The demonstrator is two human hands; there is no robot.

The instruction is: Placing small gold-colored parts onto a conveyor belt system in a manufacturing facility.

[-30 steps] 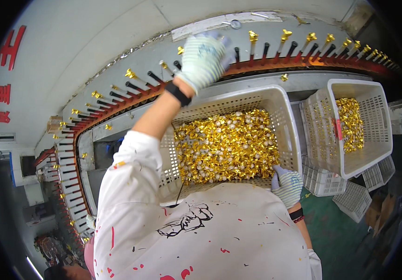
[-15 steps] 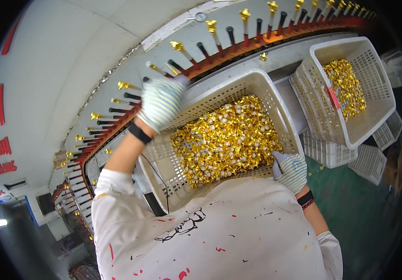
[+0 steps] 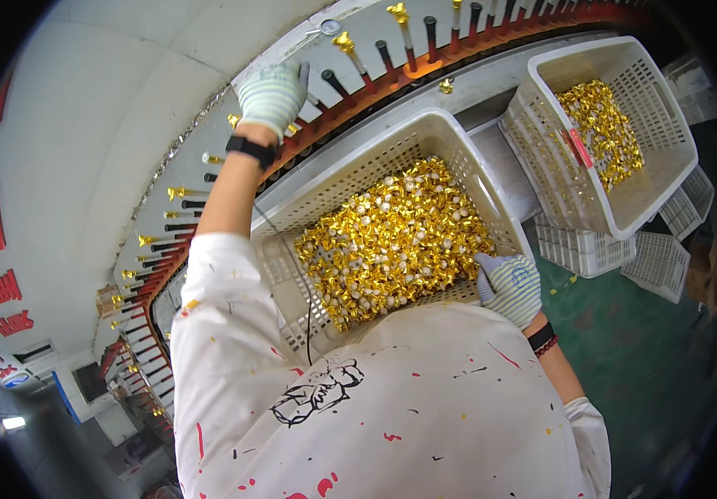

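My left hand (image 3: 273, 96), in a striped work glove, reaches up to the curved row of black pegs (image 3: 350, 75) on the orange conveyor rail, its fingers closed at a peg; what it grips is hidden. My right hand (image 3: 508, 284), also gloved, rests in the near right corner of a white mesh basket (image 3: 450, 137) filled with small gold caps (image 3: 392, 237), fingers curled over the caps. Some pegs carry gold caps (image 3: 398, 12), others stand bare.
A second white basket (image 3: 666, 125) with gold caps sits at the right, above stacked empty white crates (image 3: 658, 262). Below them lies a green floor (image 3: 625, 349). The peg rail curves down the left side. My white paint-spattered shirt fills the lower middle.
My left hand has moved along the peg rail to another peg while the view shifted. My right hand has stayed at the basket's near right corner.
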